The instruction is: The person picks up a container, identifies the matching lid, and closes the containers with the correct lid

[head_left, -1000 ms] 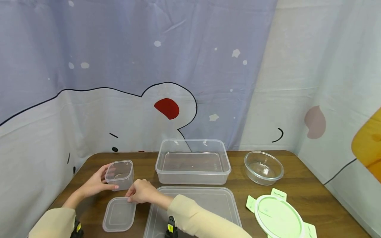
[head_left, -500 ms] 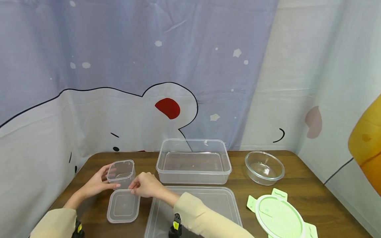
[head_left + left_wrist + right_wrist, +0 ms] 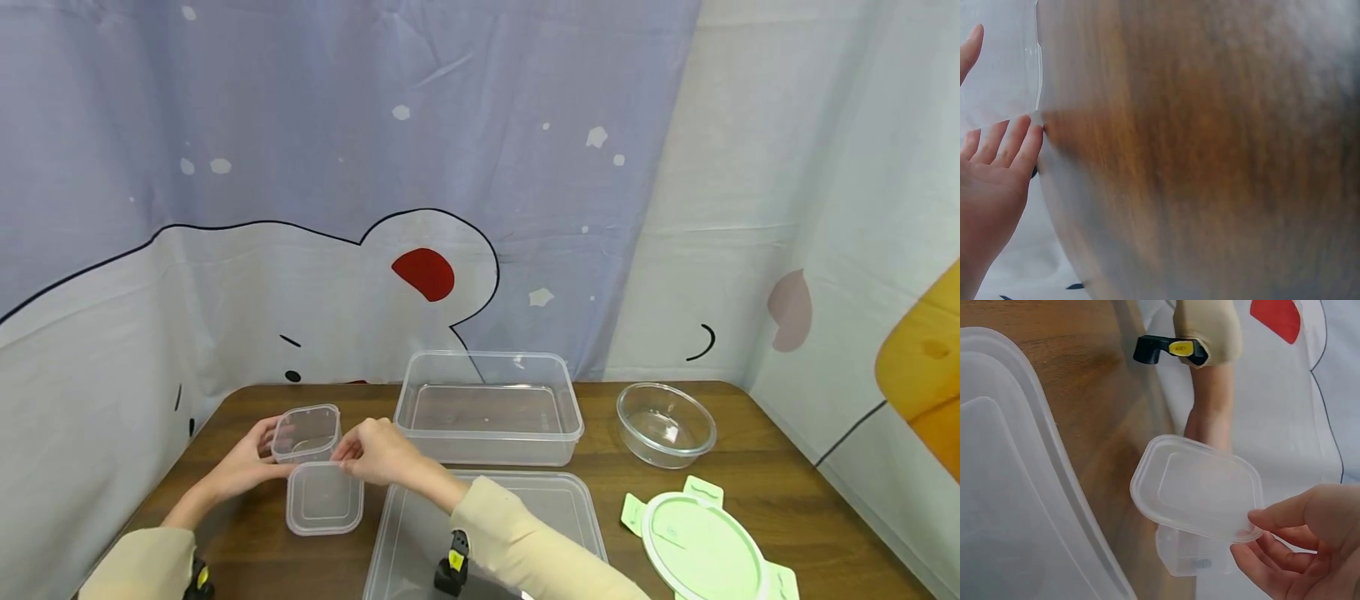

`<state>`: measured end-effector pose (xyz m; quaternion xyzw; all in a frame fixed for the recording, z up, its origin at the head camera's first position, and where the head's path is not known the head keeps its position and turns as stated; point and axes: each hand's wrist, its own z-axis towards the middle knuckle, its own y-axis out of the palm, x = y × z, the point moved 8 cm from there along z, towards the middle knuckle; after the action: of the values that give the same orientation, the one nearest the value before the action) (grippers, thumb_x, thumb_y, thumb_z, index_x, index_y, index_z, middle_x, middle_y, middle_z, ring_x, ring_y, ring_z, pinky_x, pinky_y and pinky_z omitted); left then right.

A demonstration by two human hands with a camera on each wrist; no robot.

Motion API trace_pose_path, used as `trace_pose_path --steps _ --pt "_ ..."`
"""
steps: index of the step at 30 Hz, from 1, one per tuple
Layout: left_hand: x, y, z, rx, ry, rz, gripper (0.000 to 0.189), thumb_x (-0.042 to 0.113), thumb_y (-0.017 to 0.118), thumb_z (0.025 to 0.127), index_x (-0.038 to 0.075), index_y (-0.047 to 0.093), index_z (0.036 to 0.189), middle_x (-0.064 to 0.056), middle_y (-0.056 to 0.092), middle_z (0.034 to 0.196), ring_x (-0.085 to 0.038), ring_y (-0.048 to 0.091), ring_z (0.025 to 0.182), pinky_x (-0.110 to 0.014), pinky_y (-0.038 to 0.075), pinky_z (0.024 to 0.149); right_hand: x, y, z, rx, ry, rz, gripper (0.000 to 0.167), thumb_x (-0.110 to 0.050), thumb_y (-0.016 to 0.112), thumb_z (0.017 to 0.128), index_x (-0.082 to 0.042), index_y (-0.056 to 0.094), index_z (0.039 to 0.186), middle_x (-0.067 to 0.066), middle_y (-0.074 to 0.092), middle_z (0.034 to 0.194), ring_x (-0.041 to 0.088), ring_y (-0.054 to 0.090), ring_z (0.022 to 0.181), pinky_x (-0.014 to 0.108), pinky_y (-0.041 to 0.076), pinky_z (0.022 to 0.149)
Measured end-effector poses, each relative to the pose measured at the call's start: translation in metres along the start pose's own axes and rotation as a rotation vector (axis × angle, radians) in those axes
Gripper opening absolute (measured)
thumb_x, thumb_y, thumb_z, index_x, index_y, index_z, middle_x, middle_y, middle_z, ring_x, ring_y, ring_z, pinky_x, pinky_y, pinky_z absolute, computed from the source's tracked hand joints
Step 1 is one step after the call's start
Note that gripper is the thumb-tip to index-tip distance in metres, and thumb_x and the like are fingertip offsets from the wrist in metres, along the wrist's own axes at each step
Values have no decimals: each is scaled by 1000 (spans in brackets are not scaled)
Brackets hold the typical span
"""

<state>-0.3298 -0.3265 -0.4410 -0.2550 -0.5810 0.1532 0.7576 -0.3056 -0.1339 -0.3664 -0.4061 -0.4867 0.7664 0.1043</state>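
Toward the table's left side, a small clear plastic food container (image 3: 306,429) stands open at the top. My left hand (image 3: 242,468) holds it from the left; in the left wrist view the fingers (image 3: 1019,140) lie along its wall, with the thumb apart on another side. My right hand (image 3: 381,452) pinches the corner of a small translucent lid (image 3: 325,500), which is raised in front of the container. In the right wrist view, thumb and fingers grip that lid (image 3: 1200,484), and it partly covers the container (image 3: 1179,553) behind it.
A large clear rectangular container (image 3: 487,447) stands at the back middle. Its size of large translucent lid (image 3: 517,517) lies in front, under my right forearm. At right are a round glass bowl (image 3: 666,429) and a green clip lid (image 3: 705,546). A patterned curtain (image 3: 480,167) hangs behind.
My right hand has lifted the small lid and moved it away from me and slightly right, close to the small container. The left hand and container have hardly moved.
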Motion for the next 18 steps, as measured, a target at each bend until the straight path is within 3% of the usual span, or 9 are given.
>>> trace_pose_path --steps 6,12,16,18 --pt "2 2 -1 -14 6 -47 80 7 76 79 -13 25 138 -38 40 137 13 45 107 -15 49 89 -6 -12 -3 -5 -40 -14 9 -7 70 83 -12 76 87 -7 72 74 -10 52 60 5 41 56" --pt "4 3 -2 -20 9 -44 81 7 77 78 -12 26 138 -38 41 137 9 46 109 -35 52 94 -11 -29 -6 53 -64 -56 11 -5 70 82 -13 76 87 -7 71 74 -9 53 60 5 41 57" --pt "4 4 -2 -17 7 -48 81 6 77 78 -13 26 138 -37 41 136 11 46 107 -30 53 92 -12 -40 -6 91 -75 -51 12 -4 70 81 -13 76 87 -6 72 74 -7 54 60 6 41 55" --pt "4 5 -1 -13 6 -41 82 7 77 78 -13 26 138 -37 42 136 1 51 112 -30 53 92 -11 -46 -7 114 -73 -48 12 -4 70 80 -13 76 87 -6 71 74 -7 53 60 6 41 55"
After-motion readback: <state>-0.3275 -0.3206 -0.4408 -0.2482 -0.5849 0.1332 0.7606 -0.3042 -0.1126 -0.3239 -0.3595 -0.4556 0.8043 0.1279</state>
